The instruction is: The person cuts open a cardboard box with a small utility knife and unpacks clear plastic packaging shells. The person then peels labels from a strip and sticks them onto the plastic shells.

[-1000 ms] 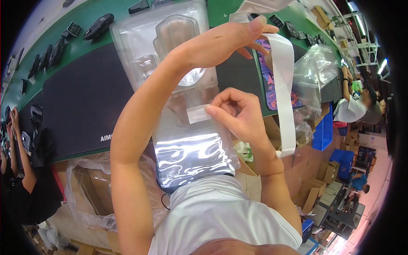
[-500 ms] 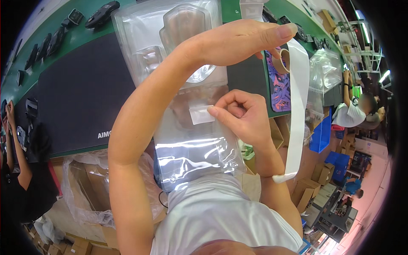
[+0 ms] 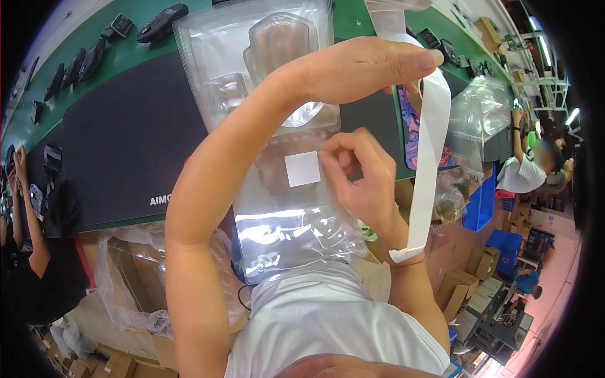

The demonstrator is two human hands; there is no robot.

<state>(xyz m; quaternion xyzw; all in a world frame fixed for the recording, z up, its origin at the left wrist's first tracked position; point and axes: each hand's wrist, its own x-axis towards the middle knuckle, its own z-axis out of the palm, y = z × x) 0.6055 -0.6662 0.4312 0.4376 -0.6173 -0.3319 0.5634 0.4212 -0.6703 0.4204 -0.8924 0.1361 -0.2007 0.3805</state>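
Note:
A square white label [image 3: 302,169] lies flat on a clear plastic blister pack [image 3: 195,50], which is spread open from the bench to my lap. My right hand [image 3: 365,179] is closed at the label's right edge, its fingers curled and slightly blurred, with nothing seen in them. Above it, my left hand [image 3: 372,70] reaches across the pack, palm turned down. Its fingers hold a roll of labels, mostly hidden behind the hand. A long white label strip [image 3: 428,157] hangs from there, its lower end at my right wrist.
A dark mat [image 3: 126,145] covers the green bench [image 3: 359,28]. Several black devices [image 3: 162,24] line its far edge. Plastic bags [image 3: 482,110] and a purple patterned item [image 3: 411,135] lie right. Below are a bag-lined box [image 3: 135,271] and blue crate [image 3: 479,205]. Co-workers sit either side.
The label, held at its right edge before, now lies flat and fully visible. My right fingers have drawn back from it and curled. The hanging strip has swung slightly left.

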